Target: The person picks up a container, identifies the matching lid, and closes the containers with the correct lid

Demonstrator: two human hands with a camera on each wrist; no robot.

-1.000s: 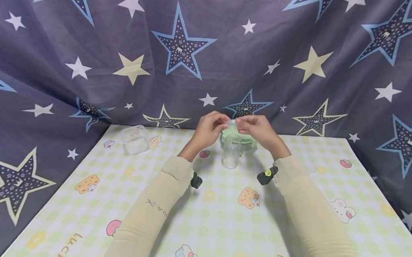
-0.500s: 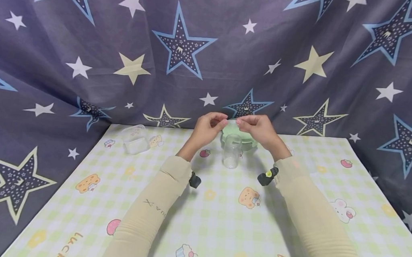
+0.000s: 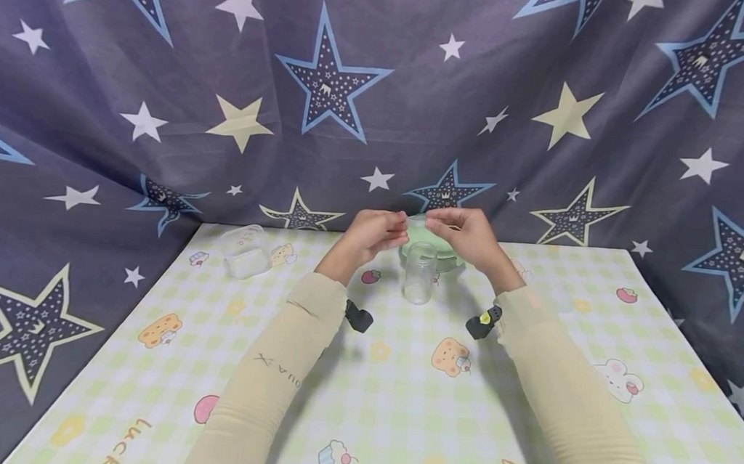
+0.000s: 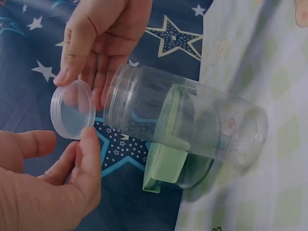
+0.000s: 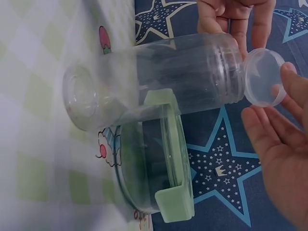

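My right hand (image 3: 465,236) pinches a clear round plastic lid (image 4: 73,109) between thumb and fingers. In the right wrist view the lid is tilted, just above the threaded mouth of a clear plastic jar (image 5: 187,72). The jar stands upright on the table, with no hand around it. My left hand (image 3: 372,236) is on the other side of the lid; its fingers are extended and loose, with one fingertip right at the lid's rim in the left wrist view. Behind the jar sits a clear container with a light green clip lid (image 3: 437,238).
A clear plastic box (image 3: 246,260) rests at the back left of the table. The table (image 3: 390,415) has a green checked cover with printed cartoon figures. A dark star-patterned curtain (image 3: 374,35) hangs right behind the table's far edge.
My left hand has lowered slightly, and its curled fingers have straightened at the lid. The right hand stays nearly in place, pinching the lid. Jar and green-lidded container have not moved.
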